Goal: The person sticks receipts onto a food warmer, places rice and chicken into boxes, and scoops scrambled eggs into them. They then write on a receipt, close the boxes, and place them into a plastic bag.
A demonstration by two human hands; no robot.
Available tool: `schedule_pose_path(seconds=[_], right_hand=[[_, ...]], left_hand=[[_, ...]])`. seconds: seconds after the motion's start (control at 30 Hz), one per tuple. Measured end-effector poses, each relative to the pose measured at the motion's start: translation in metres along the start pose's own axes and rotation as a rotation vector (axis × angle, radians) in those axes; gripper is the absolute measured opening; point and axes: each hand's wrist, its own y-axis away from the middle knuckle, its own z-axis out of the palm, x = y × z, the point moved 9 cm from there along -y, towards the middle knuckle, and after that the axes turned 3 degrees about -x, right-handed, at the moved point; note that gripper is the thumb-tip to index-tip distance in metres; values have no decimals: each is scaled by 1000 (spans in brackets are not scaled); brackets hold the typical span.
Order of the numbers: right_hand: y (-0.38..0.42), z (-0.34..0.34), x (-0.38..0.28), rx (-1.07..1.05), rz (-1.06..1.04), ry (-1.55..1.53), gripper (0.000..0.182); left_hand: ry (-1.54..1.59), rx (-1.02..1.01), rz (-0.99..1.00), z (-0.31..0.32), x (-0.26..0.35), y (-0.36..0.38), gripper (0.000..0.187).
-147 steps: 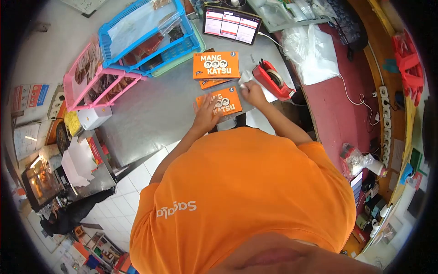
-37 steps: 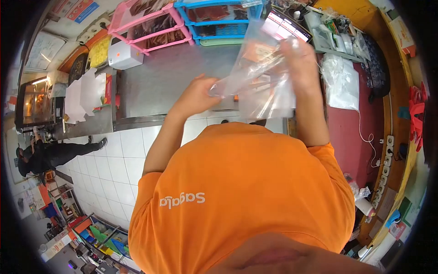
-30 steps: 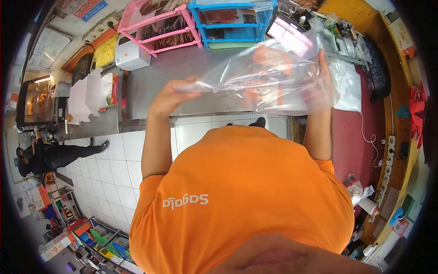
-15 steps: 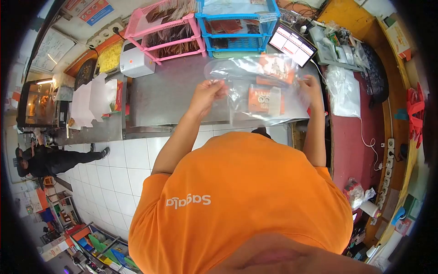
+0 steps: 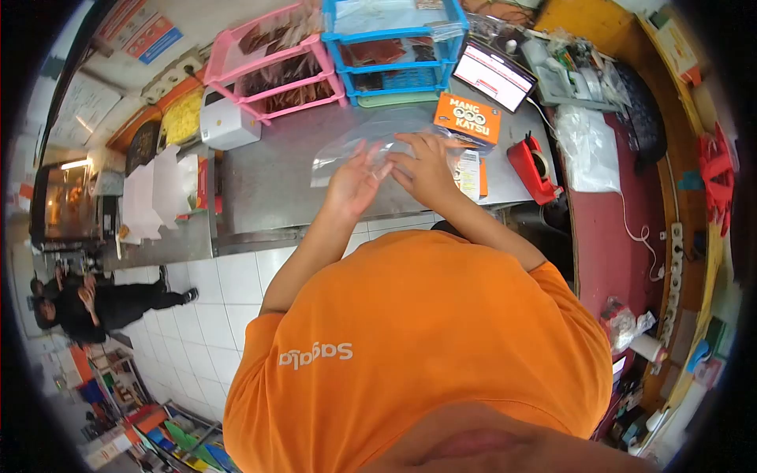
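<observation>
A clear plastic bag (image 5: 331,162) is stretched over the metal counter in front of me. My left hand (image 5: 353,183) has its fingers closed on the bag's near edge. Close beside it, my right hand (image 5: 428,167) pinches the bag too, its fingertips almost meeting the left ones. Just beyond the right hand stands an orange box (image 5: 467,122) lettered "MANG KATSU". A second orange box with a white label (image 5: 470,175) sits nearer, partly hidden by my right hand and wrist. To their right is a red tape dispenser (image 5: 532,169).
Pink (image 5: 276,87) and blue (image 5: 394,59) tiered racks line the back, with a lit tablet (image 5: 494,75) alongside. A white printer (image 5: 227,120) and an open carton (image 5: 154,193) are leftward. Plastic bags (image 5: 587,150) lie right. Another person (image 5: 102,307) stands far left.
My hands have come together; the right moved left. The bag, earlier spread in front of the boxes, has shifted left, uncovering them and the tape dispenser. The other person's arms have moved.
</observation>
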Motion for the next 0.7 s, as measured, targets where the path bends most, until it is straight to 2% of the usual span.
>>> schedule_pose_path(seconds=[0.13, 0.2, 0.27, 0.33, 0.4, 0.47, 0.53, 0.6, 0.7], right_hand=[[-3, 15, 5, -87, 11, 5, 22], [1, 38, 19, -334, 135, -66, 16], [-4, 32, 25, -313, 184, -77, 14], [-10, 33, 27, -290, 233, -88, 13], [-20, 14, -2, 12, -36, 56, 10], [-22, 22, -10, -15, -26, 64, 8], [-21, 25, -14, -43, -16, 71, 7], [-11, 62, -6, -454, 117, -199, 11], [1, 77, -3, -568, 54, -138, 17]], left_hand=[[-130, -48, 70, 2, 11, 7, 48], [-180, -109, 82, 4, 14, 12, 50], [-697, -77, 99, -1, 18, 16, 47], [-615, -61, 65, -1, 14, 17, 45], [-524, -26, 53, -8, 13, 17, 43], [-330, 18, 34, -28, 11, 12, 40], [-336, 51, 42, -43, 15, 12, 40], [-339, 86, 52, -60, 22, 14, 40], [-289, 18, 136, -60, 40, 19, 42]])
